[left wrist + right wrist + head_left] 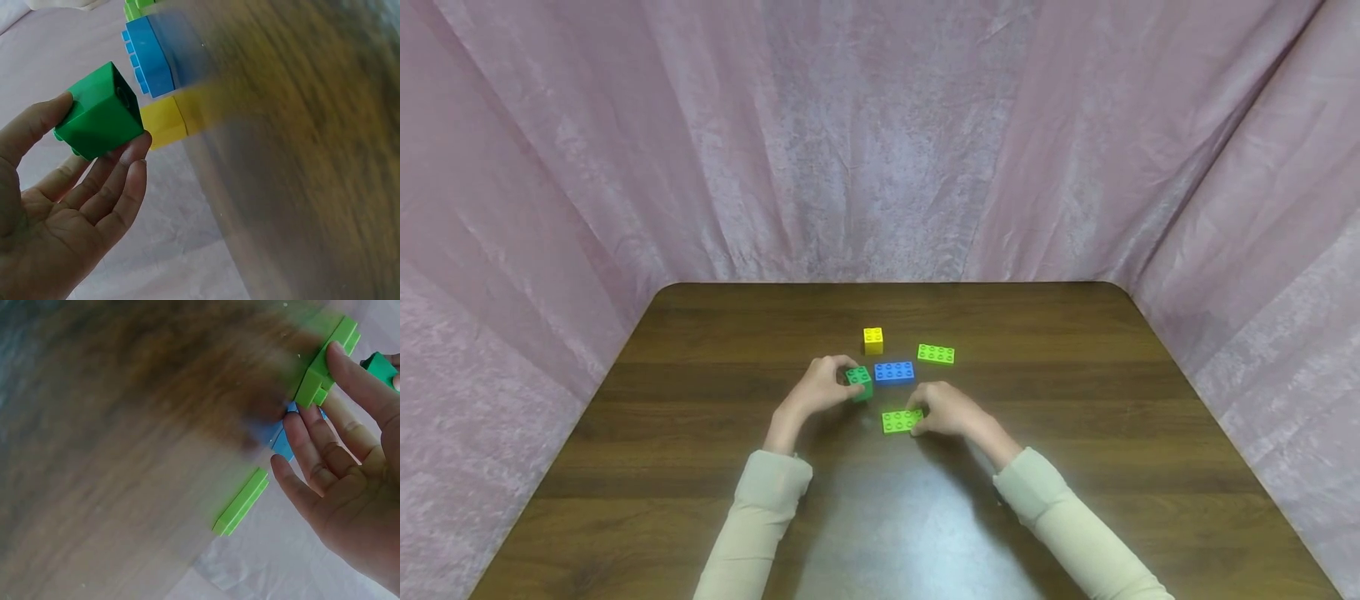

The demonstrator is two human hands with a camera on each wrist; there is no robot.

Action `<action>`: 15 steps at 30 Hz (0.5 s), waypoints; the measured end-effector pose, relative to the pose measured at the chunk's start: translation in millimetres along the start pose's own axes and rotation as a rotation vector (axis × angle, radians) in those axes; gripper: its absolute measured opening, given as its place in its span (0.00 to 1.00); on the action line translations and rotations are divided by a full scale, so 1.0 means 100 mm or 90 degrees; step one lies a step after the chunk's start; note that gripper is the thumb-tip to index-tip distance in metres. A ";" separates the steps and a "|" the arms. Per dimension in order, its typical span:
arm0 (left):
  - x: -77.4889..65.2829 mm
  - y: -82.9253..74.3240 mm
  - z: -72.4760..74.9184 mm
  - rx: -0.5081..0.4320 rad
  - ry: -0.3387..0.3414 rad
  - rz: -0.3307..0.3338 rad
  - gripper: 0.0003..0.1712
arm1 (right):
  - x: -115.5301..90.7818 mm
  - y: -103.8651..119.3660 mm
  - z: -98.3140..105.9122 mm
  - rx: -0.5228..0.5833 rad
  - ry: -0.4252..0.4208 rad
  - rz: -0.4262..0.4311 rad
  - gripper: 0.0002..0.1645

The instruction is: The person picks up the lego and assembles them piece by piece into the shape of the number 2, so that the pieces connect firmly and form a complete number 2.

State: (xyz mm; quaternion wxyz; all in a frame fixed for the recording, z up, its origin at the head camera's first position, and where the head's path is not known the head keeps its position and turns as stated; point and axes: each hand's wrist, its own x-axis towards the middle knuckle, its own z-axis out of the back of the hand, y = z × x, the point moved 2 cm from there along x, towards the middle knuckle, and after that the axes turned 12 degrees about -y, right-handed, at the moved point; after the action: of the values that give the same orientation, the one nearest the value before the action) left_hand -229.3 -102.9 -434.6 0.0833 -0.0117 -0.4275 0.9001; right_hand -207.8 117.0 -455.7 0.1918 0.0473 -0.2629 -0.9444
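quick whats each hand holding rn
Left hand: holding the dark green block.
Right hand: pinching the nearer light green brick at its right end.

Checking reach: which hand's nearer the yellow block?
Left. The left hand, holding the green block, is left of the yellow block and nearer the person; the right hand, pinching a lime block, is farther, on the right.

No readable text, labels, numbers or signs, wrist views perhaps too blurred to tell
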 end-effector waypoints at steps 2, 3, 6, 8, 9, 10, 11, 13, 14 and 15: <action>0.00 0.00 -0.01 -0.001 0.002 0.001 0.21 | 0.00 0.00 0.00 0.000 -0.003 -0.002 0.20; -0.01 0.00 -0.01 -0.002 0.002 0.002 0.21 | 0.00 0.00 -0.01 0.000 -0.003 -0.001 0.20; -0.02 -0.01 -0.01 -0.005 0.002 0.004 0.21 | 0.01 -0.01 -0.01 0.002 -0.004 0.005 0.19; -0.02 -0.02 -0.01 -0.005 -0.001 0.004 0.21 | 0.01 -0.02 -0.01 0.005 -0.004 0.011 0.19; -0.02 -0.03 -0.02 -0.006 -0.002 0.003 0.21 | 0.02 -0.02 -0.01 0.007 -0.004 0.012 0.19; -0.03 -0.04 -0.02 -0.008 -0.002 0.001 0.21 | 0.02 -0.03 -0.01 0.009 -0.005 0.012 0.19; -0.04 -0.05 -0.03 -0.010 -0.002 0.000 0.20 | 0.02 -0.03 0.00 0.010 -0.006 0.012 0.19; -0.06 -0.06 -0.05 -0.014 -0.001 -0.007 0.20 | 0.02 -0.04 0.00 0.011 -0.006 0.009 0.19; -0.07 -0.08 -0.06 -0.017 0.001 -0.011 0.20 | 0.02 -0.04 0.00 0.012 -0.005 0.007 0.19; -0.09 -0.09 -0.07 -0.020 0.003 -0.017 0.20 | 0.02 -0.05 0.00 0.013 -0.005 0.005 0.19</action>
State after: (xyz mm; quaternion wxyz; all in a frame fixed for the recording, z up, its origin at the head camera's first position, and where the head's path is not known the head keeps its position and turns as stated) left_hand -218.8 -93.5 -432.3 0.0957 -0.0092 -0.4414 0.8922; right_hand -211.4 119.5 -458.4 0.1944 0.0447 -0.2735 -0.9409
